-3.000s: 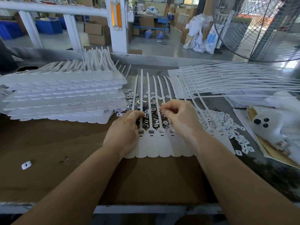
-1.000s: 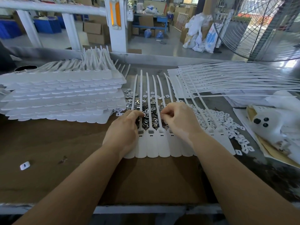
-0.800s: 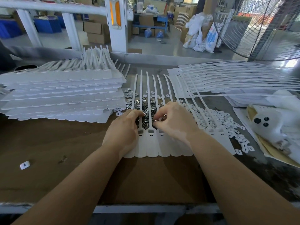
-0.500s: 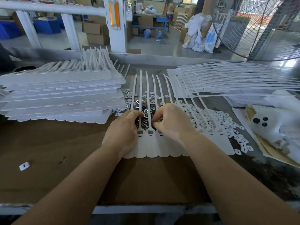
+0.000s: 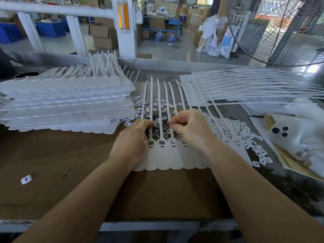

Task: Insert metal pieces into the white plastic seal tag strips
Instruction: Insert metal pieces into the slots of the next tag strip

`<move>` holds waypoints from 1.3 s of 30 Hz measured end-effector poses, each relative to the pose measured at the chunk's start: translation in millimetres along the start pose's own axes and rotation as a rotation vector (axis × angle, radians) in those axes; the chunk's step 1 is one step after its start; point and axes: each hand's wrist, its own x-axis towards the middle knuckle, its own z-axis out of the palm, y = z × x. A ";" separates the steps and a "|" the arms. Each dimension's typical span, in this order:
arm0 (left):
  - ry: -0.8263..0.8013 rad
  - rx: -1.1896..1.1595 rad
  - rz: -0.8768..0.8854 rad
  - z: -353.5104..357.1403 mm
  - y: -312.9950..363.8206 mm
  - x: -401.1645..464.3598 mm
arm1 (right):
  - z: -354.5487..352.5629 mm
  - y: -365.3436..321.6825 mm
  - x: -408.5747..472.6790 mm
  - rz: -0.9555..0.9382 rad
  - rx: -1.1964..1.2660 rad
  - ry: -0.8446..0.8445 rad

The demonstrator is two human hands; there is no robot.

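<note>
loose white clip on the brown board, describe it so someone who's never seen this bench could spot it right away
Start at the big stack of white seal tag strips on the left of the bench, then drop toward the near edge over bare brown board. The loose white clip lies there alone, far left of both hands. Its fellows sit heaped in the white clip pile on the right.

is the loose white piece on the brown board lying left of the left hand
Yes, the loose white piece lies alone well left of the left hand.

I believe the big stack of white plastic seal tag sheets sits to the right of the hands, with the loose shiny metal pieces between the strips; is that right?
Not quite: the head view shows the stack of white plastic seal tag sheets to the left of the hands. The shiny metal pieces do lie between the strips.
</note>
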 end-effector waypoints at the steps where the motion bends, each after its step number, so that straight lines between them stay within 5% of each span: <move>1: 0.001 -0.002 0.000 0.1 -0.4 -0.1 | 0.2 0.4 -0.3 -0.002 0.007 0.009; 20: 0.007 -0.015 0.008 1.6 -1.6 -0.1 | -9.9 4.0 -7.2 -0.014 0.134 0.034; 39: 0.011 -0.008 0.020 2.9 -4.6 0.1 | -17.4 -12.0 -8.7 0.025 -0.264 -0.287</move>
